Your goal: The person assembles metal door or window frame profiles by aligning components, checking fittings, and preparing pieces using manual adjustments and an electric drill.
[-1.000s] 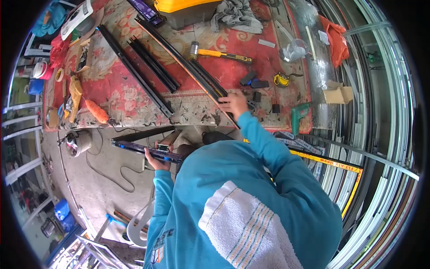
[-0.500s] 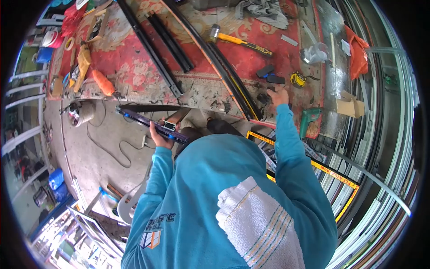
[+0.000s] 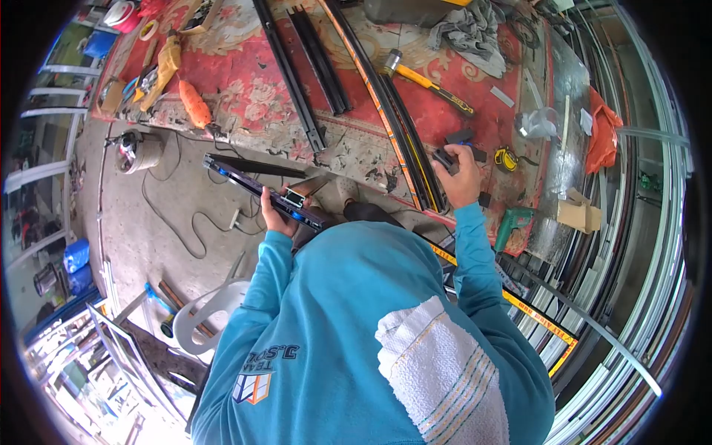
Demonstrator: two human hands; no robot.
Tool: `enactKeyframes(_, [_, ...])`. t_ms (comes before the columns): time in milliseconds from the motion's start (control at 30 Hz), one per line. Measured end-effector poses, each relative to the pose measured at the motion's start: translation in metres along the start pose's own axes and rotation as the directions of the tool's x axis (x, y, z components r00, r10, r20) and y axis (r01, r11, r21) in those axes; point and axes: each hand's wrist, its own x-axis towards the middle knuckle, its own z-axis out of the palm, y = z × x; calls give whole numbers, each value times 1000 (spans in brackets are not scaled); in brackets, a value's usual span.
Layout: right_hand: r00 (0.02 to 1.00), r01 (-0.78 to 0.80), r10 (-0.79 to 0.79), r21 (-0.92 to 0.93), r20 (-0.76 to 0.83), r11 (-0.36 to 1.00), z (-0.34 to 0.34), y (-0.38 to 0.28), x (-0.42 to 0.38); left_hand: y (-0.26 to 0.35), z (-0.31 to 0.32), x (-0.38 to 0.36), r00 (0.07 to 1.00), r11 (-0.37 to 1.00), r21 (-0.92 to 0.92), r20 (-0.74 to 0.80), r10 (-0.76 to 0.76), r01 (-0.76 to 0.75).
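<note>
My left hand [image 3: 274, 216] is closed around a black aluminium profile [image 3: 241, 178], held tilted in front of the table's near edge. A cut end with a silver channel shows beside my fingers. Over the near right part of the table, my right hand [image 3: 464, 178] pinches a small black block [image 3: 443, 158]. Close by lie more small dark blocks [image 3: 459, 137] and a yellow tape measure [image 3: 506, 159]. Long black profiles with an orange-striped edge [image 3: 380, 100] lie just left of my right hand.
On the red patterned cloth [image 3: 248, 111] are a yellow-handled hammer [image 3: 434, 90], more black profiles [image 3: 289, 78], a grey rag [image 3: 471, 37] and an orange-handled tool [image 3: 194, 104]. A green power tool [image 3: 513, 227] sits at the right edge. A cable [image 3: 174, 228] runs across the floor.
My right hand has lifted from the table and come slightly left, with the small black block between its fingers. The view has shifted; my left hand still holds the profile.
</note>
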Motion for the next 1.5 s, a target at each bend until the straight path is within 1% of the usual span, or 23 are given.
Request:
enactKeyframes(33, [1000, 5, -5, 25, 3, 1000, 2, -2, 0, -1, 0, -1, 999, 1000, 12, -24, 25, -25])
enactKeyframes(67, [999, 34, -34, -1, -6, 999, 4, 0, 0, -3, -7, 4, 996, 998, 31, -56, 65, -63])
enactKeyframes(100, [998, 61, -61, -14, -7, 998, 6, 4, -2, -3, -6, 2, 996, 998, 10, -60, 62, -62])
enactKeyframes(133, [993, 117, -117, -62, -7, 991, 6, 4, -2, -2, -10, 2, 999, 999, 6, -28, 41, -41])
enactKeyframes(167, [990, 138, -138, -13, 14, 990, 6, 1, -1, 0, -14, 3, 1000, 1000, 2, 11, 21, -21])
enactKeyframes(267, [986, 153, -154, 8, 72, 988, 12, 1, -4, 4, -7, -8, 998, 1000, -12, 65, -12, 12])
enactKeyframes(367, [984, 145, -139, -50, 111, 988, 9, 7, -6, 2, -12, -4, 1000, 997, -76, 27, -2, 4])
enactKeyframes(467, [990, 91, -80, -98, 115, 991, 3, 15, -6, 3, -13, -9, 999, 998, -63, 19, 28, -27])
enactKeyframes(533, [987, -140, 123, 166, 105, 976, -3, 30, -8, 4, -14, -10, 998, 998, -48, 52, 45, -43])
enactKeyframes(567, [987, -144, 132, 140, 86, 980, -6, 38, -9, 4, -13, -11, 997, 997, -32, 24, 69, -68])
enactKeyframes(633, [980, -184, 157, 258, 122, 948, -11, 49, -12, 3, -17, -9, 996, 997, -37, 57, 72, -70])
enactKeyframes(700, [985, -155, 133, 237, 105, 959, -17, 51, -17, 3, -9, -14, 998, 998, -16, -2, 64, -64])
enactKeyframes(733, [982, -179, 155, 248, 111, 952, -19, 51, -19, 5, -14, -12, 998, 1000, -3, 53, 29, -29])
enactKeyframes(867, [981, -191, 173, 275, 89, 942, -26, 49, -26, 3, -31, 2, 998, 1000, -17, 61, 20, -19])
enactKeyframes(1000, [978, -210, 200, 304, 65, 929, -30, 61, -34, 4, -23, -4, 999, 1000, 14, 40, 16, -17])
enactKeyframes(1067, [986, -167, 166, 310, 30, 936, -35, 74, -35, 4, -13, -8, 1000, 1000, 23, 25, 12, -12])
enactKeyframes(1100, [985, -171, 172, 308, 25, 936, -38, 81, -36, 3, -12, -8, 1000, 1000, 25, 26, 12, -12])
enactKeyframes(1167, [975, -217, 219, 46, -42, 975, -43, 98, -36, 3, -12, -8, 1000, 999, 33, 26, 3, -4])
enactKeyframes(1200, [953, -292, 295, 43, -67, 955, -38, 130, -41, 2, -12, -8, 999, 999, 33, 39, 3, -4])
enactKeyframes(1300, [928, -337, 350, 118, -129, 934, -21, 173, -50, 1, -15, -4, 998, 999, 37, 65, 0, -3])
enactKeyframes(1333, [925, -341, 356, 118, -135, 932, -16, 181, -54, 1, -12, -6, 999, 999, 34, 47, -14, 12])
enactKeyframes(1400, [918, -377, 372, -13, -136, 926, -7, 187, -60, 1, -10, -8, 999, 999, 42, 45, -20, 18])
enactKeyframes(1500, [899, -413, 409, 10, -155, 911, -1, 182, -70, 1, -13, -5, 998, 998, 55, 55, -21, 18])
